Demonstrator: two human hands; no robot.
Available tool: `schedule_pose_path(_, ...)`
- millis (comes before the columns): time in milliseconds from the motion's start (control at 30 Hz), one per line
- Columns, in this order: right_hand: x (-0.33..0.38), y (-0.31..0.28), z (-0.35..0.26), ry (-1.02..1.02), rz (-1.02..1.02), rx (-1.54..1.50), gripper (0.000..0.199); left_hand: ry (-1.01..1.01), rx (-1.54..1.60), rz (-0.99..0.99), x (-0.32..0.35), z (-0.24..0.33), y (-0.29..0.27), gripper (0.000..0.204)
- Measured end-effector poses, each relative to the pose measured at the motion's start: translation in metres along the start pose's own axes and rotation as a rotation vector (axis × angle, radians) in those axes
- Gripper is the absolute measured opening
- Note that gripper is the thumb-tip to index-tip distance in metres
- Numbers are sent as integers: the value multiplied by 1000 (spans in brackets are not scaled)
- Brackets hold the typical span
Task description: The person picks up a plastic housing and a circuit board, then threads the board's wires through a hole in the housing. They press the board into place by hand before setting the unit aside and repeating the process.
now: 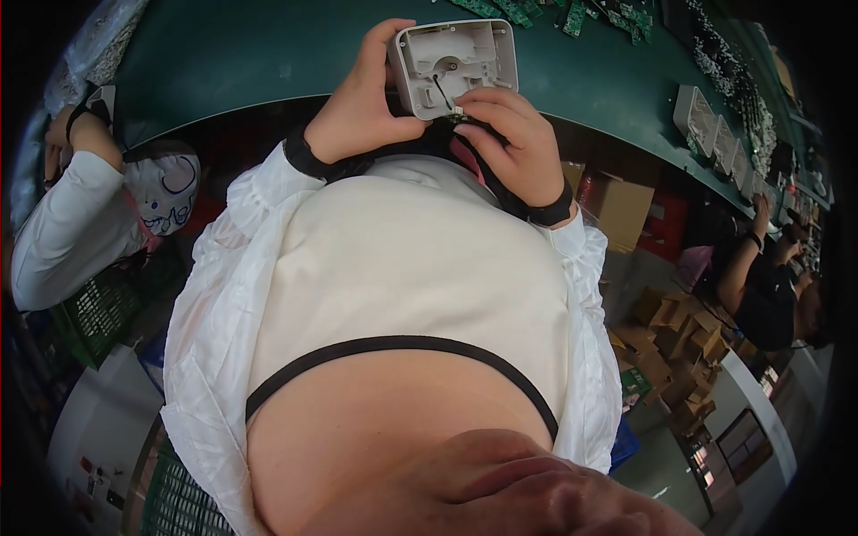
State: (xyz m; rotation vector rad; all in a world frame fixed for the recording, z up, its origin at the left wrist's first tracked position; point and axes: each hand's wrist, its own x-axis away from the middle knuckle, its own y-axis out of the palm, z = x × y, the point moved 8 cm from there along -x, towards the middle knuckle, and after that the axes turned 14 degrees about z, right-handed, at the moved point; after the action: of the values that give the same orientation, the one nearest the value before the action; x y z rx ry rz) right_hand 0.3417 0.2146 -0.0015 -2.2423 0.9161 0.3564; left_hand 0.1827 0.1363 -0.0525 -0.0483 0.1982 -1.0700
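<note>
My left hand (353, 112) grips a whitish plastic housing (458, 45) by its left side, fingers behind and thumb at the near corner. The housing is tilted, its hollow inside with ribs and screw posts facing me. A short black wire (440, 87) runs inside it toward the near edge. There my right hand (518, 147) is closed, thumb and fingers pinching a small green piece with a white connector (458, 112). The fingertips partly hide this piece. Both hands are just above the near edge of the green table (259, 62).
Green circuit boards (572, 16) lie at the table's far side. More open whitish housings (695, 116) stand in a row at right, beside a heap of small white parts (728, 76). Co-workers sit at left (76, 214) and right (760, 295). Cardboard boxes (675, 335) are at right.
</note>
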Motion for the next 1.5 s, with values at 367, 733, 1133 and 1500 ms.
schedule_pose_path(367,5,-9,-1,-202,0,96,27,109,-139,-7,-4,0,6,109)
schedule_pose_path(733,10,-10,-12,-343,26,247,30,-40,-158,6,-3,-2,4,110)
schedule_pose_path(1133,-13,-17,24,29,61,26,19,-137,59,17,-10,-2,20,107)
schedule_pose_path(1500,-5,-19,0,-190,-107,323,17,-116,-80,-63,-13,20,31,109)
